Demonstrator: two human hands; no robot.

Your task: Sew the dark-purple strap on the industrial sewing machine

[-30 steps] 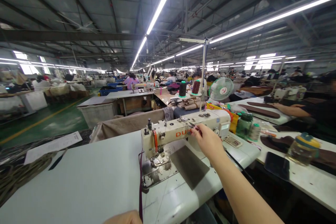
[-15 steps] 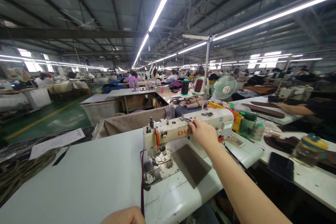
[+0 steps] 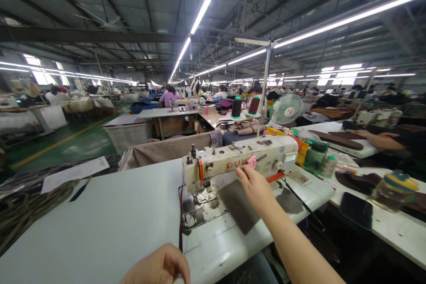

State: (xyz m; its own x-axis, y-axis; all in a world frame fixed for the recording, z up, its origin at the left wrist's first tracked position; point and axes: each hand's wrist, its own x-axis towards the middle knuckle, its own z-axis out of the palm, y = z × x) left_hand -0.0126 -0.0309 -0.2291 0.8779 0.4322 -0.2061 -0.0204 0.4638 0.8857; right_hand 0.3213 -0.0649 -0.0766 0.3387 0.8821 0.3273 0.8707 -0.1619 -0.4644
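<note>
A cream sewing machine (image 3: 219, 162) with orange letters stands on a pale table. My right hand (image 3: 254, 186) is in front of its arm, thumb and fingers pressed together; whatever they hold is hidden. Under it lies a dark grey-brown fabric panel (image 3: 238, 208), right of the needle area. My left hand (image 3: 158, 266) is at the bottom edge, fingers curled closed, a small pale bit showing at its lower side. A thin purple strip (image 3: 180, 228) runs down from the machine's left end and disappears behind this hand. I cannot tell whether the hand grips it.
Two thread cones (image 3: 236, 108) stand behind the machine, beside a green fan (image 3: 286, 108). To the right are a green jar (image 3: 318, 155), a phone (image 3: 356, 210) and a yellow-lidded bottle (image 3: 392, 191). Cords (image 3: 29, 213) and a paper sheet (image 3: 76, 174) lie left. A co-worker's arm (image 3: 382, 138) reaches in at right.
My right hand has come down from the machine's top to in front of its arm, uncovering a pink piece there. My left hand has risen further into view.
</note>
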